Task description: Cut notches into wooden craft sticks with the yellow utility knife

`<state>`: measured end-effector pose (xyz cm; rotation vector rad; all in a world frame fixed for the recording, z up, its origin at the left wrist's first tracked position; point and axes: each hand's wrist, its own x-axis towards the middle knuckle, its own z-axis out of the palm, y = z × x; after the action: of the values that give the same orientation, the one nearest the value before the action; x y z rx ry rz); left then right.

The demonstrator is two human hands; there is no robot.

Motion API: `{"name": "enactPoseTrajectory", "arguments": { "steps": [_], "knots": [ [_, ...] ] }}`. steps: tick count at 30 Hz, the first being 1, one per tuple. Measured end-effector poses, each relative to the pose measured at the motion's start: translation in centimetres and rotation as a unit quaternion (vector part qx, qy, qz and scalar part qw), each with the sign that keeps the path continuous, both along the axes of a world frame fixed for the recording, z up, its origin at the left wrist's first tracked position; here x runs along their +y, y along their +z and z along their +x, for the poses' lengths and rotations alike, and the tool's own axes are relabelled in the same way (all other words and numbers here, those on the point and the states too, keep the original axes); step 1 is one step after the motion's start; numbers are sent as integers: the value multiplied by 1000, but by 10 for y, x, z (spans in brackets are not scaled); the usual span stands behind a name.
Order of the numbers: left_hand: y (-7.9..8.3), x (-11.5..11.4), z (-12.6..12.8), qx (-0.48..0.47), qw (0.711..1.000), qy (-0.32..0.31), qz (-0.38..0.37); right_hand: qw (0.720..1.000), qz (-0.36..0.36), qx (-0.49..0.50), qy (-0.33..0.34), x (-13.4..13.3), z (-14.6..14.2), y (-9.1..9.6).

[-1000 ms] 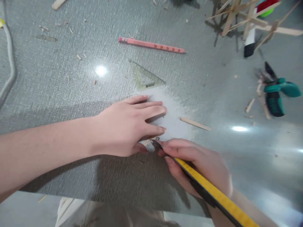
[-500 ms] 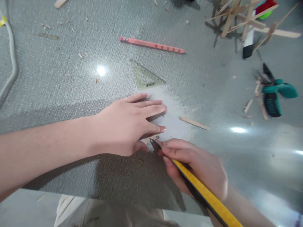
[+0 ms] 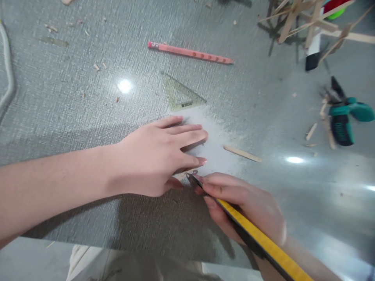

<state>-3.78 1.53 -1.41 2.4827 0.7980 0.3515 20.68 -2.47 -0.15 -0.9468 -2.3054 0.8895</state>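
Note:
My left hand [image 3: 159,158] lies flat with fingers spread over a white patch [image 3: 215,134], perhaps paper or powder, on the grey table. Beneath its thumb and index finger shows the end of a pale wooden piece [image 3: 183,174]; the rest is hidden. My right hand [image 3: 247,207] is closed round a yellow and black utility knife [image 3: 265,244]. The blade tip meets the wooden piece just beside the left thumb. A short wooden stick [image 3: 243,153] lies right of the patch. Above the left fingers is a clear green set square [image 3: 187,104].
Farther back lies a pink pencil [image 3: 190,53]. Teal-handled pliers [image 3: 342,127] rest at the right among wood scraps. A structure of wooden sticks [image 3: 310,23] stands at the upper right. A grey cable [image 3: 8,74] runs along the left edge.
The view has shifted slightly, so the pliers and stick structure sit farther right. The knife and my right hand have moved a little right and down in the picture. My left hand stays flat.

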Motion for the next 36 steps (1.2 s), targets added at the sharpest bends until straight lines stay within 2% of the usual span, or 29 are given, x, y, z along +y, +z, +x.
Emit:
{"name": "enactPoseTrajectory", "arguments": {
  "steps": [15,36],
  "knots": [
    [2,-1,0,4,1000,7,-3,999,-6,-50,1,-7,-8,13],
    [-2,-1,1,-19,1000,8,10,1000,12,-16,-24,-8,2,-1]
  ]
}}
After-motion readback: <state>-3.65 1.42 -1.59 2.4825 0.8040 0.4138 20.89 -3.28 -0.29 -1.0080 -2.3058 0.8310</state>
